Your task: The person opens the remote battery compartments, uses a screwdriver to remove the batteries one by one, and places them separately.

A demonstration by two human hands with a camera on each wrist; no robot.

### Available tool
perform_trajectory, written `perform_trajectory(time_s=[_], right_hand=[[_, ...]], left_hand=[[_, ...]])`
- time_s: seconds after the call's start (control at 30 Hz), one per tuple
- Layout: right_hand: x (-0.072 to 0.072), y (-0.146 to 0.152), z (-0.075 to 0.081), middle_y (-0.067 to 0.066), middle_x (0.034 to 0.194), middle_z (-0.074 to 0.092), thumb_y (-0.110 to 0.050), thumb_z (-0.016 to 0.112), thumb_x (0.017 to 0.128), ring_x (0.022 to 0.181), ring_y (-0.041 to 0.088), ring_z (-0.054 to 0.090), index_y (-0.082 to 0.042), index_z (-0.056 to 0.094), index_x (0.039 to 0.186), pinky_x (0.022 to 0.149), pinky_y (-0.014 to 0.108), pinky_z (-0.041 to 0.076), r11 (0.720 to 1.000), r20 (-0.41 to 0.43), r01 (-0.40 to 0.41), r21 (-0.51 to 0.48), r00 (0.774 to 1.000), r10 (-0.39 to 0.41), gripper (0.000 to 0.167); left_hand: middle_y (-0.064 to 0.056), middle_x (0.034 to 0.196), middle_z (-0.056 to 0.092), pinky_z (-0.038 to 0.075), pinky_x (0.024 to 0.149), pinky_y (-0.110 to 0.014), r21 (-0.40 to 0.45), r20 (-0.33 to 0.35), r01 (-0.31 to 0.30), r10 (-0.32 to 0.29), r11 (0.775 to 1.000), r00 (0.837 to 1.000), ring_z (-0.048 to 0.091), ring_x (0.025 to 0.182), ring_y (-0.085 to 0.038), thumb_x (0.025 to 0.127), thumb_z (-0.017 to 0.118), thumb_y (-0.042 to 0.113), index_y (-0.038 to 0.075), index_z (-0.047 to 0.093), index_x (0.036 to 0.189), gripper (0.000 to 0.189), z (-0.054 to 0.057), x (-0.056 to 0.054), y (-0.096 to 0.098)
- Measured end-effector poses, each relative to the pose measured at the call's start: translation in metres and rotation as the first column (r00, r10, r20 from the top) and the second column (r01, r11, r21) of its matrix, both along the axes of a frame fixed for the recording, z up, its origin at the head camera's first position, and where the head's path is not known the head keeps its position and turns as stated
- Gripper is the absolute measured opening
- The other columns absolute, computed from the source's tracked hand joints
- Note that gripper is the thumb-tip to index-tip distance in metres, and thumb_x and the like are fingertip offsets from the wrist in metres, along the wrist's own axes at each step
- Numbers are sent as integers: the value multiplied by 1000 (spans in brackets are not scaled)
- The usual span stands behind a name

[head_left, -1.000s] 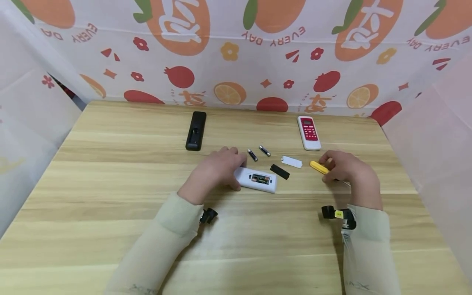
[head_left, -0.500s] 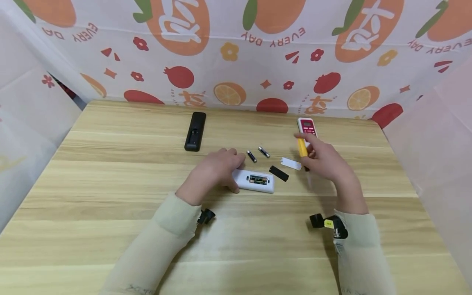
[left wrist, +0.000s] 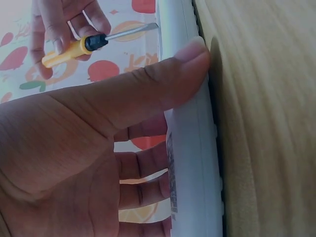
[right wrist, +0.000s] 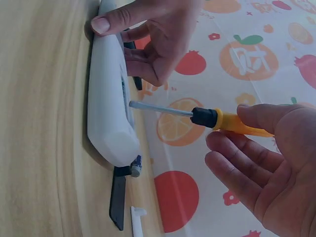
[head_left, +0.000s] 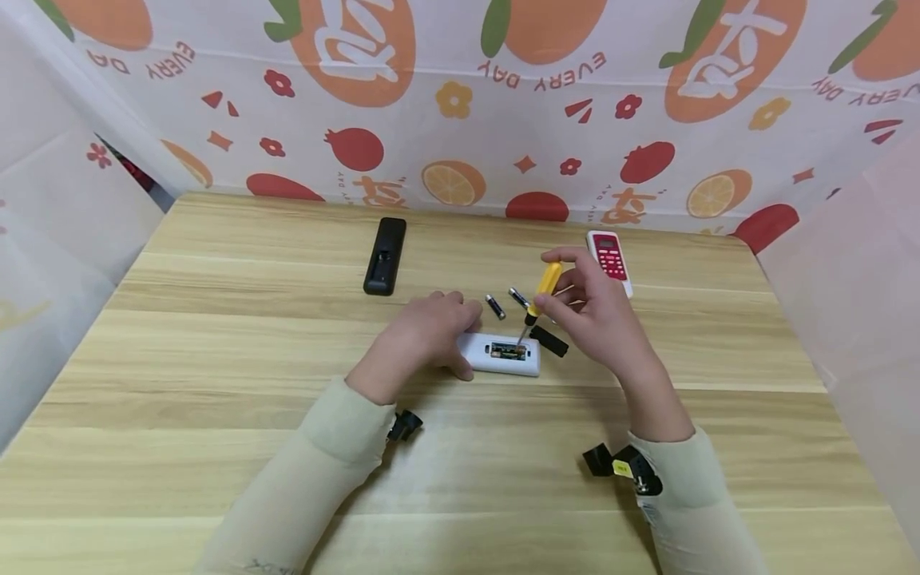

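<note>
A white remote control (head_left: pixel 480 361) lies back side up on the table, its compartment uncovered with batteries (head_left: pixel 507 351) inside. My left hand (head_left: pixel 424 339) grips its left end, thumb on the near edge and fingers along the far one. In my right hand (head_left: pixel 596 311) a flathead screwdriver (head_left: pixel 549 279) is held by its yellow handle, slanting down. The right wrist view puts its tip right at the compartment's opening; whether metal touches a battery I cannot tell. Just right of this remote lies a black battery cover (head_left: pixel 549 342).
Two loose batteries (head_left: pixel 494 307) lie behind the white remote. A black remote (head_left: pixel 384 255) with its compartment bare is at the back left, and a white remote with a red face (head_left: pixel 609 257) at the back right. A white cover (right wrist: pixel 137 222) shows in the right wrist view.
My right hand has lifted the screwdriver off the table at the right, turned it tip down and carried it left to the white remote. The left hand has stayed on the remote.
</note>
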State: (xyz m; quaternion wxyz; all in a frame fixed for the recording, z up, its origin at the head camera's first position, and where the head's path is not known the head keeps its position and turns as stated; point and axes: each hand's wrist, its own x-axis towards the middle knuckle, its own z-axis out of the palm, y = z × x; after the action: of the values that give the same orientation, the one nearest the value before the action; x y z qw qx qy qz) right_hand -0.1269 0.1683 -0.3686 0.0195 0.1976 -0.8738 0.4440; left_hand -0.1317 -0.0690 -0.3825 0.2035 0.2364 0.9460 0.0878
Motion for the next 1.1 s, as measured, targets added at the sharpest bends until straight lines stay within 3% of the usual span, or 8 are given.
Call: perform_trajectory(time_s=[0.47, 0.67, 0.93, 1.1], right_hand=[[4, -8, -2, -1, 87, 67, -34, 79, 85, 77, 14, 62, -20, 53, 126, 70, 31, 55, 991, -57, 79, 106, 996, -73, 51], [5, -9, -2, -4, 88, 65, -40, 76, 87, 75, 13, 62, -19, 59, 113, 67, 31, 55, 990, -85, 80, 112, 994, -71, 37], [10, -14, 5, -5, 92, 68, -34, 76, 88, 77, 10, 63, -14, 69, 103, 70, 28, 56, 994, -113, -24, 102, 993, 35, 26], [21, -18, 15, -9, 80, 64, -29, 83, 82, 70, 10, 59, -18, 68, 88, 64, 25, 53, 969, -123, -145, 201, 977, 172, 20]], left_hand=[[-6, 115, 60, 47, 87, -45, 13, 18, -5, 5, 1000, 1000, 53, 100, -26, 70, 91, 40, 17, 60, 121, 64, 1, 2, 0], [-6, 112, 59, 48, 86, -45, 4, 12, -4, 4, 1000, 1000, 53, 99, -26, 69, 91, 40, 17, 60, 119, 64, 0, 1, 1], [-6, 111, 59, 48, 85, -43, 13, 7, -2, 2, 1000, 1000, 53, 97, -26, 68, 92, 40, 17, 60, 119, 64, -1, -1, 2], [-5, 109, 59, 48, 81, -42, 6, -7, 5, -5, 1000, 1000, 54, 96, -25, 67, 92, 39, 17, 60, 117, 63, -2, -1, 4]])
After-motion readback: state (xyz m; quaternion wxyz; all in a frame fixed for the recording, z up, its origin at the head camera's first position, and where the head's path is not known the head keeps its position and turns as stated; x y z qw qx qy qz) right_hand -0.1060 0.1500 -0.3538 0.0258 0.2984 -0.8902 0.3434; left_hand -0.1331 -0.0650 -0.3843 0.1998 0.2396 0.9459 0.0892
